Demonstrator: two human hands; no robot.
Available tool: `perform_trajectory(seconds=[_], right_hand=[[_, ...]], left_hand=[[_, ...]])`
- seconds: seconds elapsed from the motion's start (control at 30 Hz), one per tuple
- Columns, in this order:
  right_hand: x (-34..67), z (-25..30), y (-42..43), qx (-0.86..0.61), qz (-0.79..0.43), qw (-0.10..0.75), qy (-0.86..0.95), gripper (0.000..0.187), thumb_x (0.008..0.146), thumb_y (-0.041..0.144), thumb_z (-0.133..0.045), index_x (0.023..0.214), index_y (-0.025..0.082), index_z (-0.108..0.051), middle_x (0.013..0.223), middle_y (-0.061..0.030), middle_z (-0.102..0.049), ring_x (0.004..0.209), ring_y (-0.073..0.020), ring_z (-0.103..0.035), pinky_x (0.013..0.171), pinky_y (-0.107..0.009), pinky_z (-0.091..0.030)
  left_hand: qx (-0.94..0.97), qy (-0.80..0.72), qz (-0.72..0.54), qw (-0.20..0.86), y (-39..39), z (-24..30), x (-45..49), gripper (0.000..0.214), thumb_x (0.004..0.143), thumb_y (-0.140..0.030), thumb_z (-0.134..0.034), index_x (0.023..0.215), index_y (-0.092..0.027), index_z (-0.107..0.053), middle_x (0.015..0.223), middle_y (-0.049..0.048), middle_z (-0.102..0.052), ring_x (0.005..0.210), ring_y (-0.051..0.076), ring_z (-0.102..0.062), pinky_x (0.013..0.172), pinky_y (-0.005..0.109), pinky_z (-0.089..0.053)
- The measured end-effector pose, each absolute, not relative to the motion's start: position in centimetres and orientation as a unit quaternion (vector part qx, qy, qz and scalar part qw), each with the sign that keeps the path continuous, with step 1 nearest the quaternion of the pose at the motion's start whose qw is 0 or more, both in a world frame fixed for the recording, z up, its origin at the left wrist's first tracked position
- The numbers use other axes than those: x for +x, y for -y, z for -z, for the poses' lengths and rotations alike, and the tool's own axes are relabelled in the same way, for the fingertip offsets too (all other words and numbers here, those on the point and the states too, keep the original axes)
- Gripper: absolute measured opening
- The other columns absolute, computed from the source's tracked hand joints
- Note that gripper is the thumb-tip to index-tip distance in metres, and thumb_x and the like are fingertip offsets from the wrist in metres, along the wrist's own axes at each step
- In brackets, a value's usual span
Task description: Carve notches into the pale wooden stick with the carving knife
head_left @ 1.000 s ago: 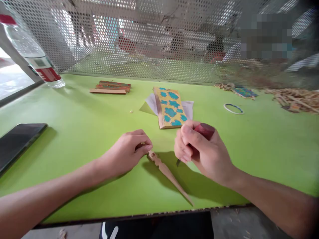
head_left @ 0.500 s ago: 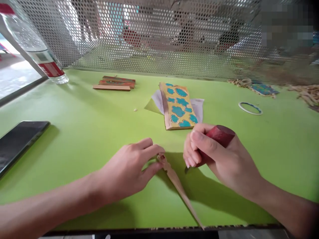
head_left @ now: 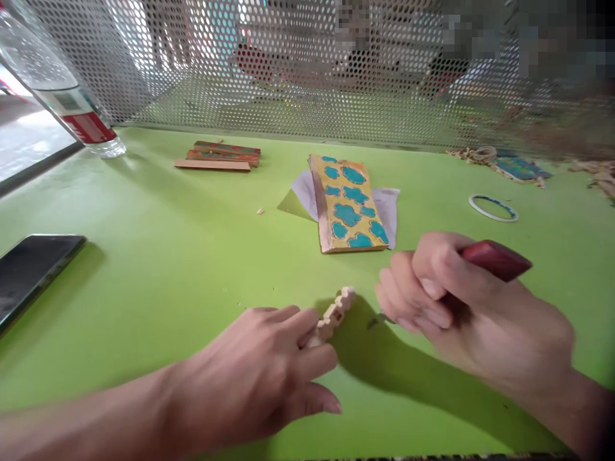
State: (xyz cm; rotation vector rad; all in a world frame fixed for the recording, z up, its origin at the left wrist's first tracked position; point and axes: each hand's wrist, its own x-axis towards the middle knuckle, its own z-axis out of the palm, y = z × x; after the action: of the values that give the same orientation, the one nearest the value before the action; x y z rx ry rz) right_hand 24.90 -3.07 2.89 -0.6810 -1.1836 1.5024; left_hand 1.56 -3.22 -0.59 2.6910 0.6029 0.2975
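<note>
My left hand (head_left: 273, 371) is closed around a pale carved wooden stick (head_left: 335, 314). The stick's notched end, with a small dark hollow, sticks out past the fingers toward the upper right; its long tapered part is hidden under the hand. My right hand (head_left: 461, 301) grips the dark red handle of a carving knife (head_left: 497, 258). The knife's small blade shows below the curled fingers, pointing down and left, apart from the stick.
A board painted yellow with blue patches (head_left: 348, 211) lies on white paper (head_left: 387, 205). Around it on the green table are thin wooden strips (head_left: 216, 157), a phone (head_left: 38, 269), a white ring (head_left: 494, 208) and a bottle (head_left: 81, 109). A perforated metal screen (head_left: 288, 77) closes the back.
The wooden stick has swung round, so its carved end now points away to the upper right. My left hand has shifted its hold along it. My right hand has moved right with the knife.
</note>
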Motion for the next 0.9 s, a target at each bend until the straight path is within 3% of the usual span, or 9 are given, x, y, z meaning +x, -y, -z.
perform_trajectory(seconds=[0.1, 0.2, 0.33, 0.47, 0.73, 0.9], right_hand=[[25.4, -3.6, 3.6, -0.277, -0.635, 0.514, 0.506, 0.036, 0.098, 0.036, -0.064, 0.067, 0.021, -0.052, 0.049, 0.0063, -0.036, 0.046, -0.0088, -0.034, 0.045, -0.027, -0.031], [25.8, -3.9, 4.3, -0.281, -0.641, 0.493, 0.517, 0.039, 0.097, 0.040, -0.066, 0.067, 0.021, -0.050, 0.052, 0.0065, -0.038, 0.047, -0.0081, -0.034, 0.047, -0.027, -0.033], [25.2, -4.5, 4.7, -0.308, -0.649, 0.473, 0.510, 0.050, 0.092, 0.049, -0.073, 0.062, 0.020, -0.045, 0.051, 0.0056, -0.038, 0.047, -0.0081, -0.037, 0.046, -0.026, -0.035], [24.4, -4.7, 4.9, -0.317, -0.649, 0.474, 0.504, 0.055, 0.086, 0.056, -0.075, 0.059, 0.020, -0.043, 0.050, 0.0051, -0.037, 0.046, -0.0085, -0.034, 0.044, -0.028, -0.031], [24.5, -4.3, 5.7, -0.311, -0.592, 0.483, 0.566, 0.048, 0.075, 0.069, -0.076, 0.065, 0.026, -0.057, 0.057, 0.0026, -0.035, 0.049, -0.0154, -0.033, 0.043, -0.037, -0.032], [25.0, -4.1, 6.2, -0.342, -0.603, 0.463, 0.552, 0.044, 0.067, 0.060, -0.087, 0.071, 0.026, -0.060, 0.062, -0.0007, -0.047, 0.055, -0.0193, -0.047, 0.045, -0.039, -0.042]], left_hand=[[0.950, -0.218, -0.094, 0.201, 3.1, 0.4, 1.3, 0.022, 0.106, -0.025, -0.042, 0.090, -0.020, -0.055, 0.093, 0.0041, -0.058, 0.071, 0.018, -0.051, 0.062, 0.034, -0.038], [0.939, -0.221, -0.097, 0.245, 2.8, 0.3, 1.1, 0.019, 0.105, -0.016, -0.040, 0.108, -0.019, -0.058, 0.094, 0.0032, -0.060, 0.078, 0.018, -0.053, 0.069, 0.033, -0.042], [0.935, -0.232, -0.093, 0.251, 2.6, 0.2, 1.0, 0.019, 0.098, -0.007, -0.045, 0.092, -0.019, -0.058, 0.090, 0.0021, -0.058, 0.076, 0.016, -0.051, 0.067, 0.032, -0.040], [0.931, -0.248, -0.112, 0.244, 2.7, 0.3, 1.4, 0.018, 0.099, -0.013, -0.046, 0.091, -0.019, -0.061, 0.089, 0.0024, -0.057, 0.072, 0.015, -0.052, 0.065, 0.030, -0.041], [0.919, -0.266, -0.160, 0.243, 3.0, 0.6, 1.7, 0.020, 0.104, -0.024, -0.048, 0.086, -0.020, -0.059, 0.078, -0.0005, -0.058, 0.061, 0.011, -0.052, 0.058, 0.026, -0.042], [0.913, -0.263, -0.187, 0.249, 2.9, 0.6, 2.0, 0.023, 0.102, -0.023, -0.047, 0.080, -0.022, -0.055, 0.074, 0.0007, -0.056, 0.057, 0.013, -0.050, 0.053, 0.028, -0.042]])
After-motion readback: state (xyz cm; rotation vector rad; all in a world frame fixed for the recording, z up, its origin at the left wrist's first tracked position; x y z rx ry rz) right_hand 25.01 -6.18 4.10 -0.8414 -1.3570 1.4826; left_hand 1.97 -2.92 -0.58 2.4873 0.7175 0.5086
